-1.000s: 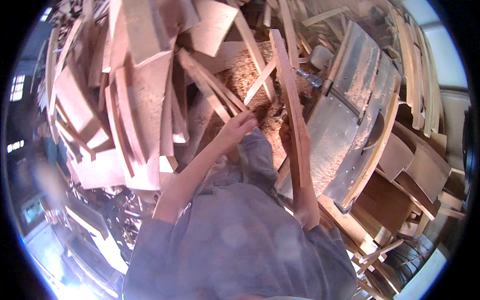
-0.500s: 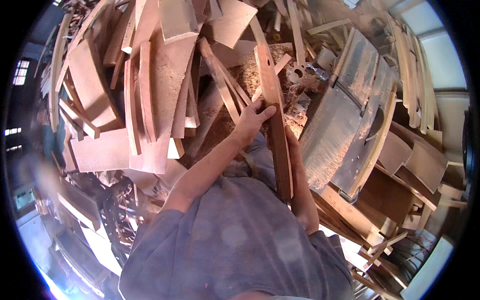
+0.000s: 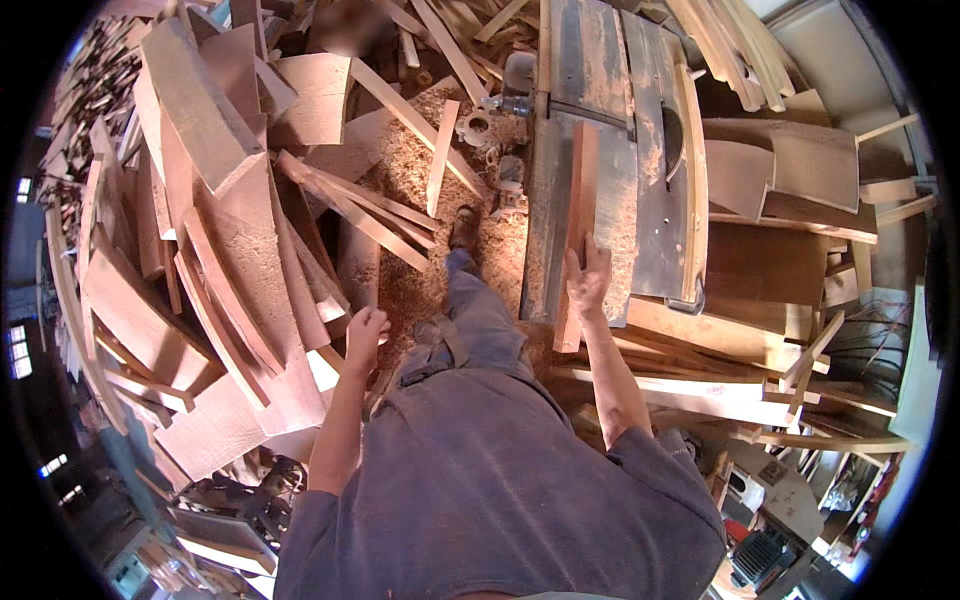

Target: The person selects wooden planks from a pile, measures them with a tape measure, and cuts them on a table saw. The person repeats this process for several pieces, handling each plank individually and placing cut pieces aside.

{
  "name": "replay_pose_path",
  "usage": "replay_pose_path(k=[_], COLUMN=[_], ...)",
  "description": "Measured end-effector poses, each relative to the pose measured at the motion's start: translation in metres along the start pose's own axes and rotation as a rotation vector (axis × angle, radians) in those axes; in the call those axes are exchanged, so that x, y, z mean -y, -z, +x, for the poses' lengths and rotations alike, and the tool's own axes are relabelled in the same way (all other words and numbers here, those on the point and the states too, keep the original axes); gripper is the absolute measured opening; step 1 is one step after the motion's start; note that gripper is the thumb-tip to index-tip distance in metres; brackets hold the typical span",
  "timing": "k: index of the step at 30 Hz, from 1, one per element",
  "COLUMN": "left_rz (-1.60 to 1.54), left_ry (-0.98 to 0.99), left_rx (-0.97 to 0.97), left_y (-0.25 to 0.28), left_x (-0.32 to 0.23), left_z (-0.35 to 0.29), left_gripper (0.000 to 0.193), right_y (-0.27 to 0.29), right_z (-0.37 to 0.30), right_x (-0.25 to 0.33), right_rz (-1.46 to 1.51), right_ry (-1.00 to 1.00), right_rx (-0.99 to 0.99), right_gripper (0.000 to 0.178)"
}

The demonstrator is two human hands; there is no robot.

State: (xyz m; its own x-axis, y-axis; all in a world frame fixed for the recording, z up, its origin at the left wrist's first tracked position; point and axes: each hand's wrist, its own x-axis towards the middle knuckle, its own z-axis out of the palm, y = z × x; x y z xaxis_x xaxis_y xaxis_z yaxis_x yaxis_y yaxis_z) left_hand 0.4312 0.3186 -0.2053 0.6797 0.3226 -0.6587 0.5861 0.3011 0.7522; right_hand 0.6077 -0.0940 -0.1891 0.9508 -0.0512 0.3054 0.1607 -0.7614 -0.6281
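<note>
My right hand (image 3: 588,278) grips a long, narrow wooden board (image 3: 583,185) near its lower part. The board lies over the left side of a metal machine table (image 3: 620,90) dusted with sawdust, and its near end sticks out past the table's front edge. Whether its whole length rests on the metal I cannot tell. Away to the left, my left hand (image 3: 367,333) is closed in a loose fist, with nothing visible in it. It is nearest to the stacked boards (image 3: 250,240).
On the table's right part is a dark curved slot (image 3: 674,135). Sawdust (image 3: 410,165) and loose strips (image 3: 440,160) cover the floor at the machine's left. More planks (image 3: 700,330) are piled at the right, and a dark finned motor (image 3: 762,556) sits at the lower right.
My left hand has let go of the board and moved left. My right hand has brought the board over the metal table. The view has turned, so the machine appears more upright.
</note>
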Motion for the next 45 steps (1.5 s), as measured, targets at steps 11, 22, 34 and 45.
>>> replay_pose_path(k=[11,22,34,45], left_rz=[0.221,0.573,0.589,0.447], left_ry=[0.013,-0.078,-0.058,-0.015], left_rx=[-0.083,-0.056,-0.076,-0.152], left_y=[0.043,0.030,0.026,0.019], left_x=[0.062,0.082,0.089,0.081], left_z=[-0.013,-0.004,0.009,0.011], left_gripper=[0.023,0.027,0.028,0.029], right_y=[-0.026,-0.050,-0.095,-0.114], right_z=[0.003,0.045,0.128,0.219], right_x=[-0.003,-0.026,-0.043,-0.034], right_rz=[-0.326,-0.190,-0.249,-0.319], right_ry=[0.180,0.228,0.301,0.456], right_rx=[0.044,0.146,0.105,0.114], right_gripper=[0.049,0.047,0.048,0.041])
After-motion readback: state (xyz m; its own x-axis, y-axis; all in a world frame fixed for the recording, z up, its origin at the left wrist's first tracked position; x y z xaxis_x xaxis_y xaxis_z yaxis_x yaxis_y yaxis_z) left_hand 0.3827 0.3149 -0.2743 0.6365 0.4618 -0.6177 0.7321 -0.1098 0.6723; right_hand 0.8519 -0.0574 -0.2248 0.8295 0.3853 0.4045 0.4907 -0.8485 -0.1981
